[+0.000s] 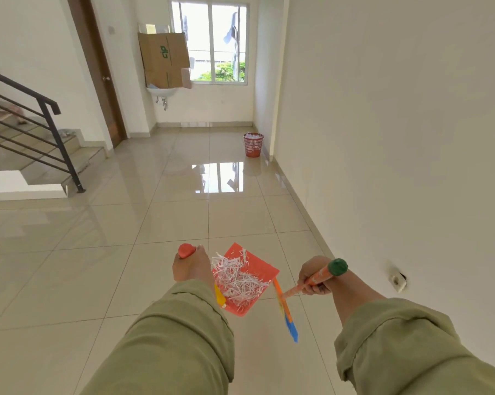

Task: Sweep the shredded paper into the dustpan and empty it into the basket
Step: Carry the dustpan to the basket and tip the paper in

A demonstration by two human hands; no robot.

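Observation:
My left hand [190,266] grips the red-capped handle of an orange dustpan [264,269], held above the tiled floor. A heap of white shredded paper [236,279] fills the pan. My right hand [316,279] grips the orange broom handle [323,276] just below its green cap, and the broom's orange and blue head [289,317] hangs beside the pan's right edge. The red mesh basket [253,144] stands far ahead by the right wall, with white shreds showing at its rim.
Glossy beige floor tiles [155,223] stretch ahead to the basket. A white wall [383,138] runs along the right with a socket [397,280] low down. A staircase with a dark railing [41,124] is at the left. Brown door [98,69], a sink with a cardboard box [163,59] and a window [212,42] are at the far end.

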